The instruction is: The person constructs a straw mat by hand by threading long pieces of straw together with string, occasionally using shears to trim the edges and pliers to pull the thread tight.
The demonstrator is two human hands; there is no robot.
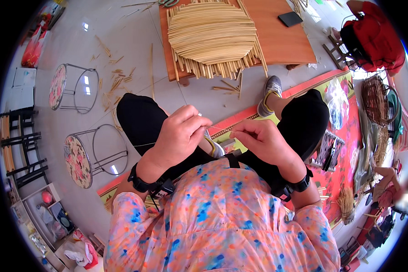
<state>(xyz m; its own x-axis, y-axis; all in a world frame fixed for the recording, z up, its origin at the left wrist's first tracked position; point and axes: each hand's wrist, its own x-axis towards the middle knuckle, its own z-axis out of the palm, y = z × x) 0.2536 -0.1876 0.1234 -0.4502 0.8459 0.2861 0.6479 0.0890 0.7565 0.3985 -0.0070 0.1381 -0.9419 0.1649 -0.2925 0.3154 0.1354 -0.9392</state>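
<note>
Above my lap, my left hand point(177, 136) pinches a thin pale thread point(221, 129) between closed fingers. The same thread runs across to my right hand point(262, 139), whose thumb and fingertips are pressed together on its other end. A loose length of it trails out to the left below my left wrist. Both hands stay apart from the low orange-brown table point(285, 47) ahead. On that table lies a round-shaped mat of straw-coloured stalks point(213, 34), their uneven ends sticking out toward me.
A dark flat phone-like slab point(290, 19) and green-handled scissors point(169, 2) are on the table. Cut stalk pieces point(118, 84) litter the tiles. Two flowered round stools point(77, 161) lie tipped at left. A wicker basket point(375, 99) stands right; a person in red point(378, 38) sits far right.
</note>
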